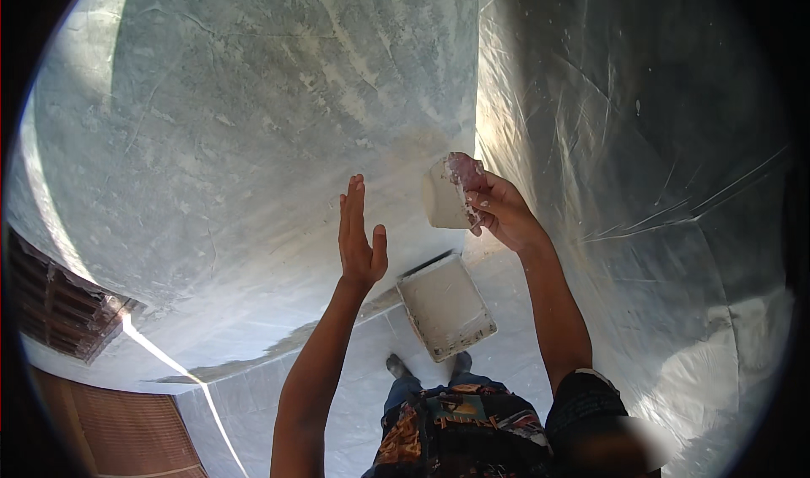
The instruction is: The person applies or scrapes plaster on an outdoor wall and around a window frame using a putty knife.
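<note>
My left hand (363, 237) is raised in front of the wall, fingers stretched out and thumb apart, with nothing in it. My right hand (504, 212) is closed round the reddish grip of a plastering scraper (443, 195). The scraper has a broad pale blade, and its grip is smeared with whitish plaster. Its blade is turned toward the wall's right edge; I cannot tell whether it touches. Below and between my hands is a shallow pale tray (466, 343) with crusted, dirty edges.
A grey, patchily plastered wall (278, 81) fills the left and middle. Creased plastic sheeting (650, 157) hangs along the right. At the left are a dark slatted opening (63, 297) and a brown panel (126, 427). My boots (396, 365) stand beneath the tray.
</note>
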`<state>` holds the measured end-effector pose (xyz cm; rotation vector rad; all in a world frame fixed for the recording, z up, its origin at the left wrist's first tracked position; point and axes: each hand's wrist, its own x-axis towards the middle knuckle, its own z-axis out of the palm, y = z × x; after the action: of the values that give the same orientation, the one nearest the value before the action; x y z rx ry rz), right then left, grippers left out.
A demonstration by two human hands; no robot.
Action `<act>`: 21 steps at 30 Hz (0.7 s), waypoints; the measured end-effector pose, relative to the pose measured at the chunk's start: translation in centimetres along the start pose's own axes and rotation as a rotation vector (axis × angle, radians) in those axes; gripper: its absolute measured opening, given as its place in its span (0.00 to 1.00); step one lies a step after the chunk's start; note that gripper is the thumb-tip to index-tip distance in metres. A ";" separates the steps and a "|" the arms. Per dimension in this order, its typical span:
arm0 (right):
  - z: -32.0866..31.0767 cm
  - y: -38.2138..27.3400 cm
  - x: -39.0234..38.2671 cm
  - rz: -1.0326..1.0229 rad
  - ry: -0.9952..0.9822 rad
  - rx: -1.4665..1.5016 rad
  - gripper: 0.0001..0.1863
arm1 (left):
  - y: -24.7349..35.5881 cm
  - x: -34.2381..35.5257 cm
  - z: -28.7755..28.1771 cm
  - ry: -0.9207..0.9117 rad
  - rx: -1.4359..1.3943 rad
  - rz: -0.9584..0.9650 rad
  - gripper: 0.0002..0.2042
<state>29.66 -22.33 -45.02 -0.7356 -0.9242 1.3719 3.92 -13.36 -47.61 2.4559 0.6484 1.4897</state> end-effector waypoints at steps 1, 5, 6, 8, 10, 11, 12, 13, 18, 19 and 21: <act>0.9 -1.9 0.4 -0.070 -0.028 -0.011 0.15 | 0.5 1.8 -0.7 0.040 0.003 0.041 0.30; 3.4 -9.0 1.3 -0.221 -0.093 -0.035 0.16 | 3.6 9.1 -3.4 0.153 0.050 0.202 0.30; 3.8 -10.6 1.6 -0.245 -0.113 -0.052 0.16 | 4.4 10.8 -4.0 0.167 0.064 0.243 0.30; 4.9 -13.4 2.1 -0.320 -0.104 -0.085 0.16 | 5.7 14.0 -5.2 0.198 0.082 0.306 0.30; 5.9 -16.1 2.6 -0.379 -0.144 -0.092 0.16 | 7.0 16.9 -6.3 0.233 0.119 0.369 0.29; 6.7 -17.4 2.7 -0.392 -0.146 -0.089 0.15 | 7.5 18.3 -6.9 0.248 0.125 0.389 0.29; 7.6 -18.8 2.8 -0.404 -0.146 -0.085 0.15 | 7.9 19.7 -7.4 0.269 0.130 0.423 0.29; 8.5 -19.9 2.7 -0.444 -0.116 -0.096 0.15 | 8.4 20.9 -7.8 0.284 0.129 0.453 0.29; 10.9 -24.3 3.9 -0.540 -0.135 -0.162 0.15 | 9.7 26.0 -10.0 0.343 0.173 0.563 0.29; 11.1 -25.0 4.1 -0.544 -0.108 -0.186 0.16 | 9.9 26.8 -10.3 0.340 0.199 0.571 0.29; 11.7 -26.6 4.3 -0.563 -0.079 -0.217 0.17 | 10.4 28.5 -10.5 0.352 0.188 0.604 0.30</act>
<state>32.01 -21.27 -15.72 -0.5258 -1.2436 0.8155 8.77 -10.00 -16.04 2.7003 0.0808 2.2017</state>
